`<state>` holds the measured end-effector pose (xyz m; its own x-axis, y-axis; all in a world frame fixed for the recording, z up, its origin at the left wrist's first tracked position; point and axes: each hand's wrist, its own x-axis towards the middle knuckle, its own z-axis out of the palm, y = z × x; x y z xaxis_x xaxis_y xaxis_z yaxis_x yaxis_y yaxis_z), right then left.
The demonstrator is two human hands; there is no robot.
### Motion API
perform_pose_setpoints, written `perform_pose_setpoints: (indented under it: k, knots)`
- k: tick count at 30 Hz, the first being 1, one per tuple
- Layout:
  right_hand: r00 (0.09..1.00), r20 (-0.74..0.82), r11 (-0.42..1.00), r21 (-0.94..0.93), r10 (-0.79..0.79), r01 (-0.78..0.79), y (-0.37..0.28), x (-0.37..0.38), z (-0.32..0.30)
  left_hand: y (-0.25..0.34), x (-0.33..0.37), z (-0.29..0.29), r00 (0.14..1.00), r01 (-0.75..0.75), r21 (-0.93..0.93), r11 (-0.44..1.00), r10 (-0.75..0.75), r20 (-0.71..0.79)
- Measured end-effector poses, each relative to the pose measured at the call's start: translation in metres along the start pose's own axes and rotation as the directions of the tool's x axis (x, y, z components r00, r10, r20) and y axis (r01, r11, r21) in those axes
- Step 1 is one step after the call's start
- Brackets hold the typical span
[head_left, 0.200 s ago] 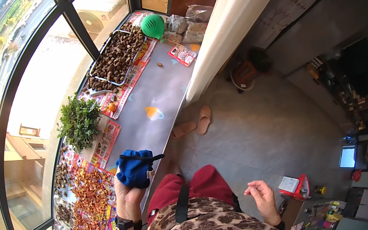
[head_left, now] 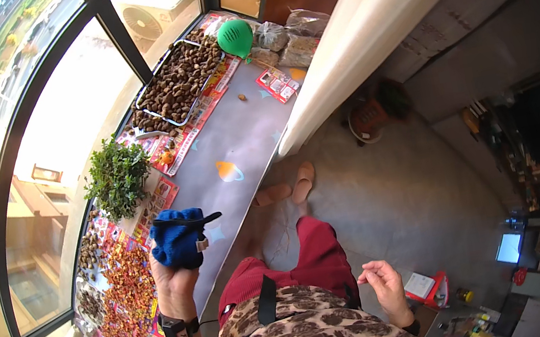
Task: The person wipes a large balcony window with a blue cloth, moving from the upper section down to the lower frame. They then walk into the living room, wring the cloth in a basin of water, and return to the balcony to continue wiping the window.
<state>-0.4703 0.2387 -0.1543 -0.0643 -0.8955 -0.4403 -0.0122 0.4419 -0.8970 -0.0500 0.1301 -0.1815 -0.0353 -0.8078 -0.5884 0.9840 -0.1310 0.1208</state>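
My left hand (head_left: 176, 280) is raised over the grey window ledge (head_left: 236, 138) and grips a bundled blue knitted cloth (head_left: 178, 239) with a black strap poking out of it. A black band sits on that wrist. Just left of the cloth stands a small green potted plant (head_left: 117, 177). My right hand (head_left: 385, 287) hangs free by my hip over the floor, fingers loosely curled and apart, holding nothing. My red trousers (head_left: 305, 263) and patterned top fill the lower middle.
A wire tray of brown dried pieces (head_left: 176, 80) lies at the far end of the ledge beside a green round object (head_left: 235, 36) and plastic bags (head_left: 294, 38). Orange and brown dried bits (head_left: 125, 288) cover papers near me. Slippers (head_left: 288, 188) and a pot (head_left: 369, 118) sit on the floor.
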Motion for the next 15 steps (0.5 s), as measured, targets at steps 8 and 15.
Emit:
perform_pose_setpoints:
  k: [8, 15]
  knots:
    - [0.917, 0.398, 0.992, -0.124, 0.019, 0.033, -0.080, 0.212, -0.020, -0.054, 0.039, 0.007, 0.959, -0.283, -0.102, 0.954, 0.280, -0.050]
    - [0.627, 0.779, 0.955, -0.193, 0.011, 0.224, -0.179, 0.403, -0.014, -0.183, 0.091, 0.061, 0.937, -0.348, -0.348, 0.871, 0.322, -0.132]
